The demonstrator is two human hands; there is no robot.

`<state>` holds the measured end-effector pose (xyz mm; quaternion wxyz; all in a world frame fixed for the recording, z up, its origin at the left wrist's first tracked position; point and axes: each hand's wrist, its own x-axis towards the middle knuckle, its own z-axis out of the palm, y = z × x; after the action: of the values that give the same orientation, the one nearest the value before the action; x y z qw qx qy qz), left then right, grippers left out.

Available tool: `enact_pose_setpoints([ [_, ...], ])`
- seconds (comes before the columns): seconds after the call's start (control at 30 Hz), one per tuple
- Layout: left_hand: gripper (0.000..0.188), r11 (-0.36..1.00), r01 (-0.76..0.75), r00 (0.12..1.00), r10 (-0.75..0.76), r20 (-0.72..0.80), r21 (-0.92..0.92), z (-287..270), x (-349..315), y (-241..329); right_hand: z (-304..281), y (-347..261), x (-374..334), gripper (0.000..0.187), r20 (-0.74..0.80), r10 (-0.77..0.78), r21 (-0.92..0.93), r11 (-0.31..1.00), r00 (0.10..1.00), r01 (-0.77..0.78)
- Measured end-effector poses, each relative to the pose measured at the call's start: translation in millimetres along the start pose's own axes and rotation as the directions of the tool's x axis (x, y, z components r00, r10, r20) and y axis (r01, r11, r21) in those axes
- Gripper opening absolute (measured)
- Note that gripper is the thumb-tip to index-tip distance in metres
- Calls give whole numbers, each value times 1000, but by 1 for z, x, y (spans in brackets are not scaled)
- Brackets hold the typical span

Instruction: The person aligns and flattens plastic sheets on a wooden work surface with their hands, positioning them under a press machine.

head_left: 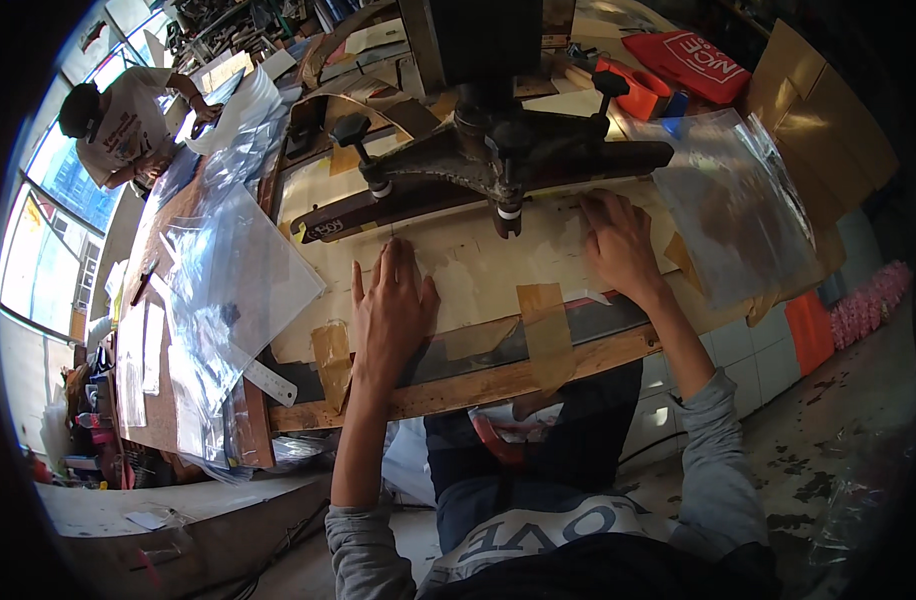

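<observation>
My left hand (390, 300) lies palm down on a pale, worn work board (478, 258), its fingers stretched toward a long dark metal bar (378, 207). On the right, my right hand (620, 243) rests on the same board, fingers forward near the bar's right part and thumb out to the side. Both hands are open. Whether a thin clear film lies under the fingers, I cannot make out. The bar hangs from a black press head (493, 150) with knobs on both arms. Brown tape (545, 330) crosses the board's front edge.
Clear plastic sheets (240, 250) pile up on the left table, beside a metal ruler (270, 382). More clear sheets (733, 200) lie at right, near a cardboard piece (818, 120) and a red bag (686, 66). Another person (128, 125) works at far left.
</observation>
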<state>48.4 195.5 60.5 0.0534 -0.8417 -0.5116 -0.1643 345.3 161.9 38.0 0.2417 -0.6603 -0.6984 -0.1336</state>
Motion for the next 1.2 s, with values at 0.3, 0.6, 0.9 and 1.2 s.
enact_pose_setpoints([
  [0.3, 51, 1000, -15, 1000, 15, -23, -4, 3, 3, 1, 1, 0, 0, 39, -18, 4, -75, 997, 1000, -6],
  [0.6, 47, 1000, 7, 998, -8, -69, -12, 0, 3, 4, -6, -3, 2, 39, -39, -17, -112, 994, 999, 13],
  [0.9, 45, 995, -36, 992, 25, -121, -92, 3, 1, 3, -17, -12, -6, 42, 46, -2, -60, 998, 999, 5],
  [1.2, 47, 987, -20, 997, 7, -80, -161, 9, 4, 2, -14, -11, -5, 47, 60, 21, -63, 998, 998, -17],
])
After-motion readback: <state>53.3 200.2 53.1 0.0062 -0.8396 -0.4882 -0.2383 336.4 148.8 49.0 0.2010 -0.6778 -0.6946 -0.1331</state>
